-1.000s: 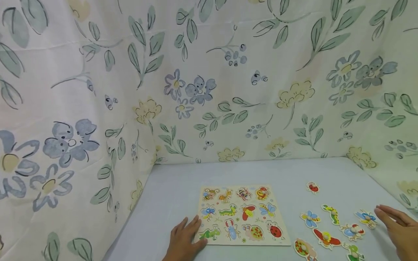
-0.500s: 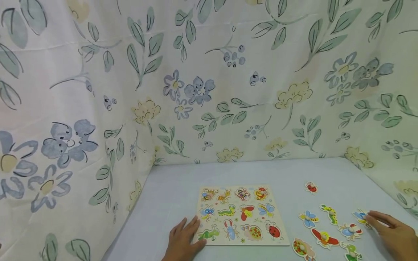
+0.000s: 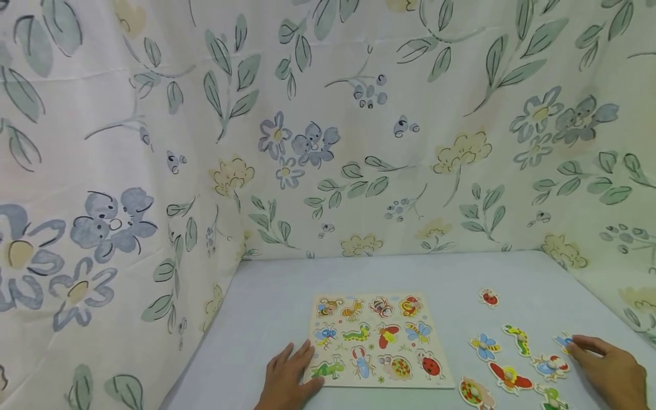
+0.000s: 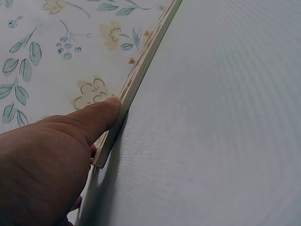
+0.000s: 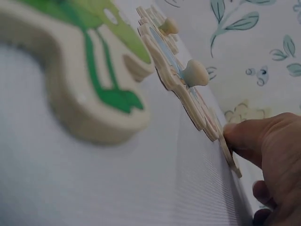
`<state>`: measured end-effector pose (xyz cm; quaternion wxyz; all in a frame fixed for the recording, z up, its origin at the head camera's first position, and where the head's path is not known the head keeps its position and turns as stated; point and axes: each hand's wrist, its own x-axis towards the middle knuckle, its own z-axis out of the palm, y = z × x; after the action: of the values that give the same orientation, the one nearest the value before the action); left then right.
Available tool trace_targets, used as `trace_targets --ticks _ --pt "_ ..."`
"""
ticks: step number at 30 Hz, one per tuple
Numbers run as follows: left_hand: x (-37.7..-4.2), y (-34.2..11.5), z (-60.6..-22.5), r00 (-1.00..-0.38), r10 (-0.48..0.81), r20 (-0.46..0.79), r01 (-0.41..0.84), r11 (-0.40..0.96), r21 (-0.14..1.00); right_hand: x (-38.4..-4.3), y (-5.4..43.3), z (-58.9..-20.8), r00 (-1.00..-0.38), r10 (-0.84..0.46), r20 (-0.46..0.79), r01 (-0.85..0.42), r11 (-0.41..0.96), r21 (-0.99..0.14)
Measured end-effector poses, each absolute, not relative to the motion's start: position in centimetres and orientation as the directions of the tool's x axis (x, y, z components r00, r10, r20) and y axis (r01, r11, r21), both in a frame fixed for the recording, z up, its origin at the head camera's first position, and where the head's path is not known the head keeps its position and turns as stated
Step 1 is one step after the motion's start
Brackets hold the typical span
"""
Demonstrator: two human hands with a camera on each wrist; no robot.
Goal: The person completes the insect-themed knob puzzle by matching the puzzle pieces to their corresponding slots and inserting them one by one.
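A wooden puzzle board (image 3: 376, 345) with rows of insect pictures lies on the table. My left hand (image 3: 289, 373) rests at its front left corner, fingers extended along the left side. In the left wrist view the thumb (image 4: 106, 113) lies on the front edge of the board (image 4: 141, 77). At the far right, my right hand (image 3: 607, 364) pinches a blue insect puzzle piece (image 3: 563, 341), partly hidden by the fingers. The right wrist view shows the thumb (image 5: 244, 134) against that thin wooden piece (image 5: 230, 157), its knob hidden.
Several knobbed pieces lie right of the board: a ladybug (image 3: 489, 297), a caterpillar (image 3: 519, 340), a blue-winged bee (image 3: 484, 347), a red-winged insect (image 3: 509, 377), a beetle (image 3: 550, 367), a green grasshopper (image 3: 552, 398) and a spotted piece (image 3: 475, 393). A floral curtain (image 3: 389, 199) encloses the table.
My right hand has moved left onto the blue insect piece and now pinches it, covering more of it. The left hand stays at the board's corner.
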<state>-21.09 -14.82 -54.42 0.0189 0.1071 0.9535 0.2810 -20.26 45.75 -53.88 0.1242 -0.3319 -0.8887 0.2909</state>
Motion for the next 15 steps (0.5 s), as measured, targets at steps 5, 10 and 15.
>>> trace_targets --ticks 5,10,15 --pt "-21.1 -14.7 -54.2 -0.98 0.198 0.0 0.167 0.825 0.54 -20.4 45.5 -53.7 -0.745 0.666 0.037 0.517 0.611 -0.6" --pt "-21.1 -14.6 -54.1 -0.98 0.198 -0.001 0.166 0.825 0.541 -20.4 44.7 -52.5 -0.737 0.672 0.068 0.49 0.6 -0.633" --pt "-21.0 -14.7 -54.0 -0.979 0.203 -0.002 0.169 0.823 0.543 -20.7 43.4 -50.6 -0.735 0.672 0.09 0.471 0.601 -0.646"
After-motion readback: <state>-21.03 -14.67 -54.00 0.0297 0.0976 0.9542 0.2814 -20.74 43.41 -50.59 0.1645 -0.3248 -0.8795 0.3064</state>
